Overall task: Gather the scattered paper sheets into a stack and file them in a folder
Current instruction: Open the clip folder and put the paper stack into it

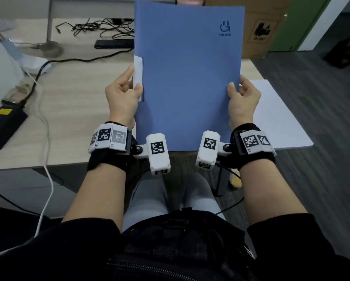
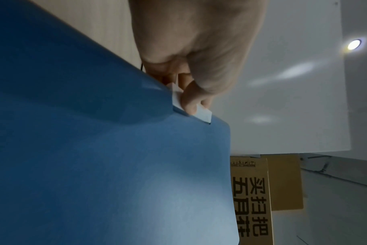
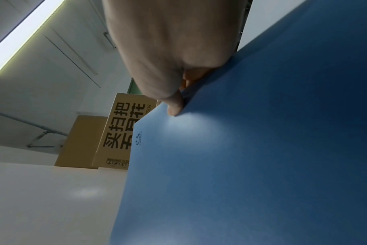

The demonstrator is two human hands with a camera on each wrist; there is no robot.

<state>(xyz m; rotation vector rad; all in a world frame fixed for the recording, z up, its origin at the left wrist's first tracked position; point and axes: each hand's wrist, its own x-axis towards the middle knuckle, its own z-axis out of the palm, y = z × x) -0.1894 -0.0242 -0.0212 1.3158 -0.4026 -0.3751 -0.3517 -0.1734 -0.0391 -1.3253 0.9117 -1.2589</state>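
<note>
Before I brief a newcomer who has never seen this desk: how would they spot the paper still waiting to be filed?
Start at the blue folder held up by the left hand and right hand. Behind its right edge, white paper lies flat on the desk's corner, overhanging it. It is the only large plain white sheet there.

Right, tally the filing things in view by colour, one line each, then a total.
Blue: 1, the folder, held up by the left hand and the right hand.
White: 2, the label tab at the folder's left edge and the paper on the table; its sheet count cannot be told.
Total: 3
</note>
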